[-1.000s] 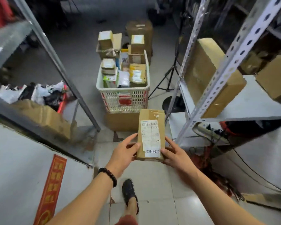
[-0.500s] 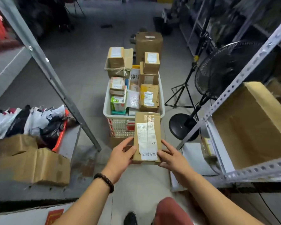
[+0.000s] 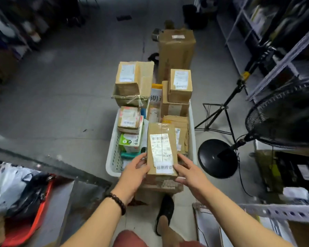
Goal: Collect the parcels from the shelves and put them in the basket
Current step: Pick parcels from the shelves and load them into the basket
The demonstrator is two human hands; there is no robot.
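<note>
One brown parcel (image 3: 161, 148) – label print blurred – is gripped by left hand (image 3: 135, 172) and right hand (image 3: 189, 172), fingers curled on its sides, over the basket (image 3: 112, 157) – contents partly hidden

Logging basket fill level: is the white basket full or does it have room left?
Nearly full. The white basket holds stacked cardboard parcels rising above its rim; both hands hold another parcel over its near end.

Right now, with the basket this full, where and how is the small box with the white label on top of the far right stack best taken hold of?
Grip the small box by its two long side faces, coming straight down from above. It sits topmost on its stack with its labelled face up and both sides exposed. The tall carton stands close behind it, so a reach from the rear looks blocked.
</note>
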